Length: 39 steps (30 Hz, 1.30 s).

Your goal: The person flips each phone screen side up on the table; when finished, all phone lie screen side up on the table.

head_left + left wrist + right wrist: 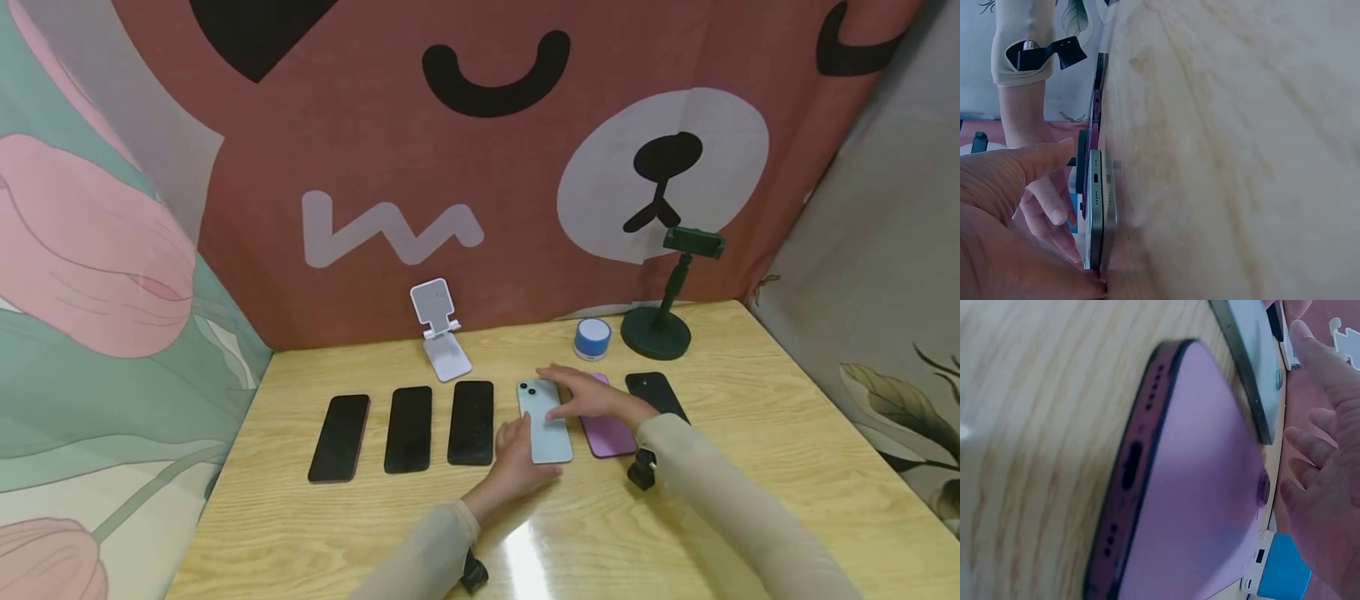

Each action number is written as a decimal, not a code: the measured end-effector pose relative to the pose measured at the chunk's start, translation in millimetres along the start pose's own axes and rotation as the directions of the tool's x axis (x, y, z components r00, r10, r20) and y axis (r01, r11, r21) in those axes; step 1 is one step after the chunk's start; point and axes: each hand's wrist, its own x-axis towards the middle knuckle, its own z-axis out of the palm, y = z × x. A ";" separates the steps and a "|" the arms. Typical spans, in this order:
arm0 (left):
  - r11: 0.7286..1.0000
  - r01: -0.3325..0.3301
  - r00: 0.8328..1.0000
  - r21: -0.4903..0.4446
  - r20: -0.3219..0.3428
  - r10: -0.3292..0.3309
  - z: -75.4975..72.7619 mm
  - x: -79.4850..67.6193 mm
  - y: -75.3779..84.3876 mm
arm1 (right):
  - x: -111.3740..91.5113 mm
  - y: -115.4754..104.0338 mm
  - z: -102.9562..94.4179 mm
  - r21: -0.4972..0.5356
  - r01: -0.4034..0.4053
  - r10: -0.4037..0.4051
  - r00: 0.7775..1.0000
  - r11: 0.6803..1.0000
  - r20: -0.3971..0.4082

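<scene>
Evidently, the pale-wood bench (285,533) supports the flat, pale-blue phone (550,437), so left hand (517,465) and right hand (591,397) flank it, fingers loosely spread.

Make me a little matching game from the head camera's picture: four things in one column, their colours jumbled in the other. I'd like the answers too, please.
Things
1. Middle phone, between the left hand and the right hand
2. Neighbouring phone, just right of the middle phone
3. Left stand, at the back, left of the small cylinder
4. Right stand, at the back, right of the small cylinder

Colours
A. Dark green
B. Purple
C. White and grey
D. Pale blue

Pairs: 1-D, 2-B, 3-C, 4-A
</scene>
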 end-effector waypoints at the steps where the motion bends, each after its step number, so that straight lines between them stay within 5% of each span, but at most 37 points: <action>1: 1.000 0.006 1.000 0.010 0.006 -0.006 0.8 0.4 0.6 | 0.0 1.3 -0.4 -0.018 -0.006 0.006 1.000 1.000 0.005; 13: 0.985 0.037 0.995 0.169 0.085 -0.052 0.9 2.8 3.7 | 0.4 13.6 6.5 -0.124 0.043 -0.035 0.997 0.991 0.062; 22: 0.968 -0.022 1.000 0.250 0.022 0.017 1.8 9.5 1.5 | 0.5 10.2 6.2 -0.148 0.046 -0.041 0.998 0.988 0.041; 39: 0.971 -0.044 0.998 0.236 0.054 0.032 -0.3 8.6 2.2 | 2.7 7.1 7.7 -0.131 0.015 -0.009 0.999 0.991 0.041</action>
